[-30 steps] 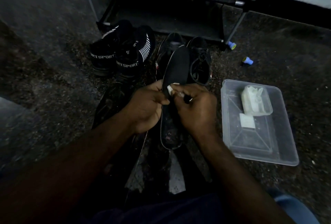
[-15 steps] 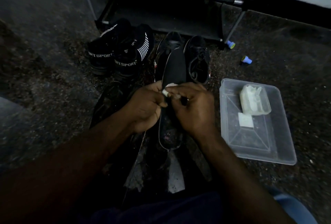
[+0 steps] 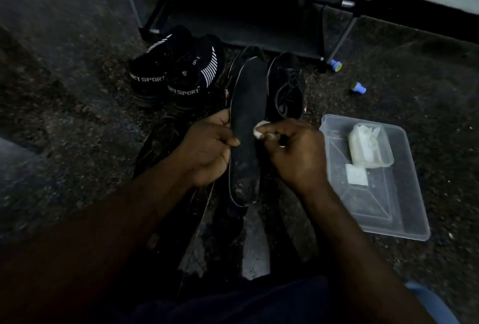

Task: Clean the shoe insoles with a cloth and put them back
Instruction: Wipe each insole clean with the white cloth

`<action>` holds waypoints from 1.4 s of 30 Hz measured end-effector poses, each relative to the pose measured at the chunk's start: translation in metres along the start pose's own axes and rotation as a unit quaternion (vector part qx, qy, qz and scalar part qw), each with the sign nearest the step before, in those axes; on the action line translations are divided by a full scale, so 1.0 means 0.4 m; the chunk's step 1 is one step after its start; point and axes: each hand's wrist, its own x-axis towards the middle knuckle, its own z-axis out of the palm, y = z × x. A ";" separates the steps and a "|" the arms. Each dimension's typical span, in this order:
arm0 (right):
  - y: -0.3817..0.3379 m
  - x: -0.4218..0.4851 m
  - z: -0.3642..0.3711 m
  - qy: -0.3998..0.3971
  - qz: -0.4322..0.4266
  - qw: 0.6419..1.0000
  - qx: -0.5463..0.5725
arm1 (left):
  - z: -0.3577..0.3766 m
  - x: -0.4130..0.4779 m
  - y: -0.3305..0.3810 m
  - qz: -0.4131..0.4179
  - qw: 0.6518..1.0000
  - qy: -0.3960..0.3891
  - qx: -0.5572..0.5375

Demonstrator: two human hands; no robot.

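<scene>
A long black insole [image 3: 247, 106] is held upright over the floor, its toe end pointing away from me. My left hand [image 3: 207, 150] grips its left edge at mid-length. My right hand [image 3: 295, 152] pinches a small white cloth [image 3: 260, 130] against the insole's right edge. Behind the insole stand two black lace-up shoes: the right one [image 3: 289, 87] shows its laces, the left one [image 3: 239, 62] is mostly hidden by the insole.
A pair of black "SPORT" sneakers [image 3: 178, 75] stands at the left. A clear plastic tray [image 3: 383, 204] on the right holds a small clear box [image 3: 369, 146] and a white pad [image 3: 357, 174]. A black shoe rack [image 3: 246, 12] stands behind. Two blue caps [image 3: 359, 87] lie on the speckled floor.
The right hand has slid the white cloth from the middle of the insole to its right edge. The left hand keeps its grip on the left edge.
</scene>
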 end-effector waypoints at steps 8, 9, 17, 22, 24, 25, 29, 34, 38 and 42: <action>-0.013 0.018 -0.011 0.041 0.246 0.919 0.306 | -0.017 0.000 0.034 0.032 0.998 0.041 -0.036; -0.004 0.015 -0.004 0.047 0.257 0.917 0.300 | -0.023 0.001 0.041 0.035 0.997 0.048 -0.039; -0.024 -0.014 0.040 -0.038 0.238 0.932 0.271 | -0.029 0.009 0.050 0.051 0.996 0.054 -0.046; -0.025 -0.021 0.055 -0.068 0.258 0.910 0.318 | -0.022 0.006 0.046 0.057 0.997 0.014 -0.049; -0.026 -0.019 0.057 -0.060 0.249 0.909 0.328 | -0.020 0.002 0.045 0.054 0.998 -0.013 -0.021; -0.029 -0.016 0.054 -0.052 0.251 0.904 0.342 | -0.018 -0.003 0.044 0.049 0.998 -0.026 0.001; -0.024 -0.007 0.037 -0.058 0.260 0.880 0.394 | -0.004 -0.015 0.020 0.012 0.998 -0.041 0.049; -0.027 -0.006 0.029 -0.033 0.247 0.903 0.349 | 0.005 -0.001 0.017 0.014 0.999 0.012 -0.035; -0.004 0.012 0.015 0.066 0.250 0.905 0.339 | -0.002 -0.002 0.020 0.000 0.995 -0.007 -0.100; 0.007 0.016 0.009 0.084 0.218 0.898 0.373 | -0.007 -0.006 0.019 -0.031 0.995 -0.042 -0.080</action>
